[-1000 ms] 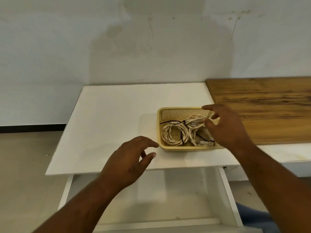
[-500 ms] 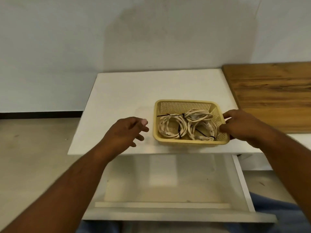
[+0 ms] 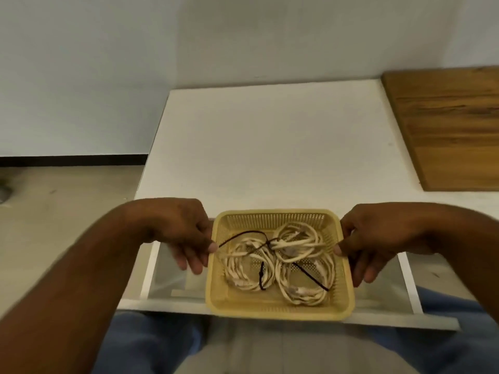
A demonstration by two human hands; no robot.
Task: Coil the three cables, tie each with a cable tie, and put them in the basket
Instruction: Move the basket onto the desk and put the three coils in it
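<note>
Basket (image 3: 280, 311), yellow with lots of little holes, low in the view at 6 o'clock, held up over the open white drawer (image 3: 167, 268). Holds all three pale cables, each rolled into a ring: left coil (image 3: 243, 268) at 9 o'clock inside, top coil (image 3: 297, 242) at 1 o'clock, bottom coil (image 3: 305, 291) at 5 o'clock. Packed close, touching in the middle. Thin black cable ties (image 3: 261, 276) round the coils (long loose tails, one reaching out toward 10 o'clock, close to the left thumb).

Left hand (image 3: 183, 233) at the basket's 9 o'clock wall, thumb on top of the rim, fingers curled below, gripping it. Right hand (image 3: 375, 238) at the 3 o'clock wall, gripping the same way, thumb on the rim and fingers curled under.

White table (image 3: 270, 144) at 12 o'clock, past the basket. Brown wooden board (image 3: 453, 125) at 2 o'clock, right next to the table. Blue trouser legs (image 3: 151, 344) at 6 o'clock, under the drawer. Grey floor (image 3: 67, 201) at 9 o'clock.
</note>
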